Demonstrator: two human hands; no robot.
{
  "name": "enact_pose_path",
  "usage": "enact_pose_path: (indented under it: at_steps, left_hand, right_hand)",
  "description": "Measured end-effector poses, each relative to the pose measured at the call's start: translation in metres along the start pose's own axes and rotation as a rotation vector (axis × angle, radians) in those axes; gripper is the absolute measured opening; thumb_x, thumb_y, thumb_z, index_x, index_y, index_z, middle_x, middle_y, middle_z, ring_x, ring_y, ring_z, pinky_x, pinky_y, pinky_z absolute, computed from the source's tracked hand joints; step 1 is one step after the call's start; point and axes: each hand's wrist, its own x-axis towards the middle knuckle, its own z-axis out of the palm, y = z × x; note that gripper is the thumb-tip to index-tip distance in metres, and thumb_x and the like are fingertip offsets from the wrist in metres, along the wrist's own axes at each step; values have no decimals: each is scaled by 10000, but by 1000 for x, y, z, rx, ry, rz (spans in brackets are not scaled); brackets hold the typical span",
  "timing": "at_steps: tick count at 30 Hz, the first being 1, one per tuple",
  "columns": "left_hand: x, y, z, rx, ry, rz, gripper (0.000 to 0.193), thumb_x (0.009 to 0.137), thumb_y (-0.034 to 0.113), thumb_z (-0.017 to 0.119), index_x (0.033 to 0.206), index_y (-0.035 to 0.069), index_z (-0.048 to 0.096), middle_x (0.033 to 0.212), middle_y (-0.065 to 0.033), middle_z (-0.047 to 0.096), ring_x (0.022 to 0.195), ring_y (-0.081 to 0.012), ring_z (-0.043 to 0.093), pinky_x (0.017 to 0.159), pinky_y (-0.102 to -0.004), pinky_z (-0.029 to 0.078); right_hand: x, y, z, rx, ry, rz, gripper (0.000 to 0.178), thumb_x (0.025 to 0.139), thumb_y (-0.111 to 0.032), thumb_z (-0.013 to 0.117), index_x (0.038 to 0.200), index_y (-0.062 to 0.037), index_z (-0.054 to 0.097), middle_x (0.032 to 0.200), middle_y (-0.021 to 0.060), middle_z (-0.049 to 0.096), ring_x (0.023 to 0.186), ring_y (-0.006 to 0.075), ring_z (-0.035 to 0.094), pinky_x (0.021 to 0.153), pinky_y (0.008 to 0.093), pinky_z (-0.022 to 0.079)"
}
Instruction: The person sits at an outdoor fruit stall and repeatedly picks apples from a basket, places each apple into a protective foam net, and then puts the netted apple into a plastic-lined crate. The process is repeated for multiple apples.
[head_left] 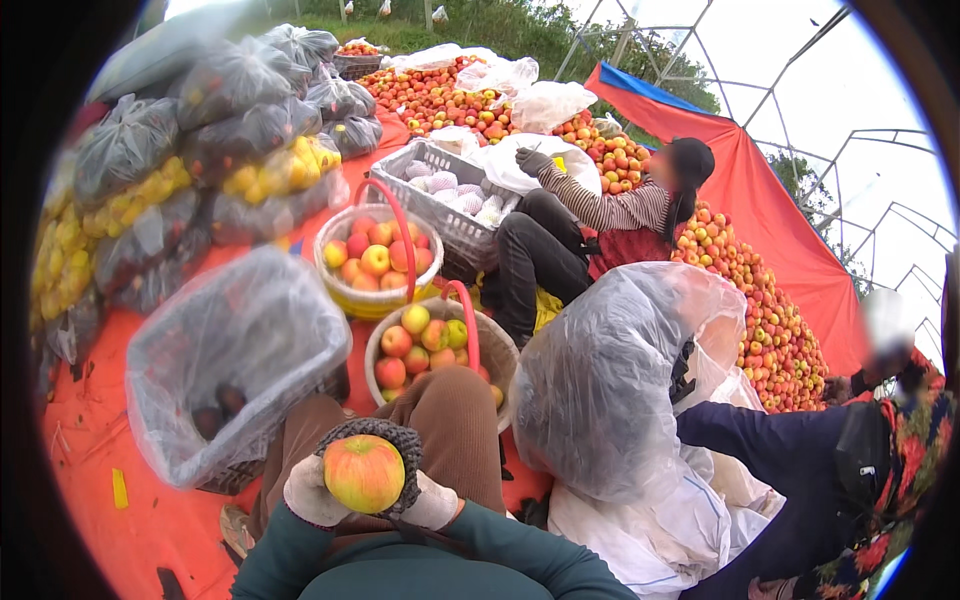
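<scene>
In front of my lap I hold one red-and-yellow apple (363, 473) between both gloved hands. My left hand (311, 492) closes on its left side, and my right hand (431, 501) grips it from the right. Both gloves look white at the back. A dark grey, bumpy material curls round the apple's top and right side; whether it is all glove coating I cannot tell. Just beyond my knees stands a lined basket of apples (398, 368) with a red handle. Left of my legs sits a crate lined with clear plastic (160, 400), with a few dark shapes low inside.
Another lined apple basket (330, 275) stands farther off, beside a grey crate (455, 225) of net-wrapped fruit. Filled bags (130, 150) are stacked at left. A seated person (620, 215) works ahead near heaped apples (760, 310). A large plastic bag (610, 400) and another person (800, 450) are at right.
</scene>
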Motion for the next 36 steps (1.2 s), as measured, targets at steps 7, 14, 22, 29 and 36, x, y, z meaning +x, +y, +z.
enact_pose_path:
  at_steps: [7, 14, 22, 29, 36]
  left_hand:
    - [-5, 8, -9, 215, -86, -139, 680, 650, 220, 661, 1228, -62, 442, 1211, -188, 529, 1093, -312, 540, 967, -397, 421]
    - [5, -7, -22, 343, 192, -53, 687, 713, 206, 685, 1280, -25, 373, 1222, -146, 497, 1124, -246, 513, 968, -378, 416]
    - [9, 5, -15, 940, 477, 355, 564, 747, -2, 489, 1302, -2, 386, 1230, -100, 488, 1108, -157, 490, 936, -270, 400]
    - [-2, 16, -45, 705, 428, 373, 470, 843, 65, 454, 1305, 26, 379, 1193, -105, 518, 1074, -169, 521, 921, -303, 431]
    - [-17, 22, -66, 420, 270, 160, 378, 928, 70, 441, 1302, 32, 399, 1291, -72, 457, 1168, -165, 477, 989, -320, 394]
  right_hand:
    - [-2, -25, -18, 1009, -103, 605, 320, 914, -57, 454, 1227, 11, 462, 1200, 101, 521, 1080, 167, 518, 930, 278, 417]
    - [6, -29, -48, 495, 462, 412, 103, 798, -41, 558, 897, -25, 534, 853, 43, 563, 777, 115, 532, 730, 245, 441]
    - [28, -41, -5, -537, -78, -185, 131, 655, -36, 676, 748, -37, 584, 704, 92, 584, 607, 271, 575, 554, 345, 469]
    - [43, -23, -18, -364, 82, 86, 137, 720, -1, 657, 836, 11, 585, 766, 102, 593, 642, 189, 583, 598, 263, 466]
    - [45, 7, -15, -246, -13, 312, 174, 743, 64, 621, 901, 36, 554, 819, 73, 570, 694, 106, 542, 651, 244, 465]
